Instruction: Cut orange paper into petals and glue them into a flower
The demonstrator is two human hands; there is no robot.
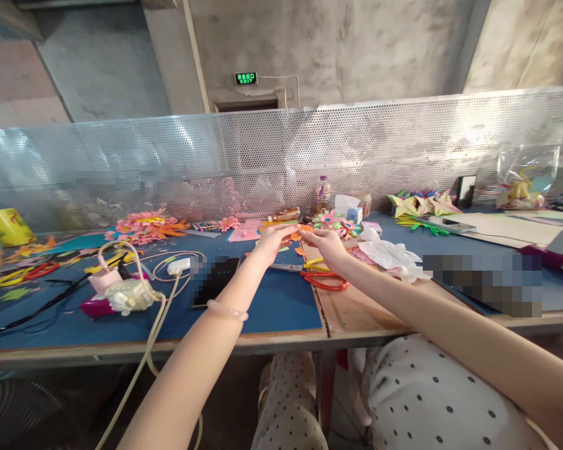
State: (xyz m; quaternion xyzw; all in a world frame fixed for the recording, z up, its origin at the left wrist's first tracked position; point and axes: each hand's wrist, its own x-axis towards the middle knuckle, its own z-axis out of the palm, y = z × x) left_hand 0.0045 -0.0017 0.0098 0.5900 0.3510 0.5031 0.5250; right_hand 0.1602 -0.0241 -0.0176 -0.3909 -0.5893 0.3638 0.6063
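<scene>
Orange paper [304, 228] shows only partly between the hands [276, 237].

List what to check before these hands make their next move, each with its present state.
1. Hands brought together: ok; left hand and right hand nearly meet at the fingertips.
2. Firm grip on the orange paper at the fingertips: cannot tell, too small.
3. Red-handled scissors out of the way: not ok; they lie close by the right wrist.
4. Purple-capped bottle upright: ok.
5. Phone lying flat: ok, beside the left forearm.
6. White cable kept on the table: not ok; it hangs over the front edge.
</scene>
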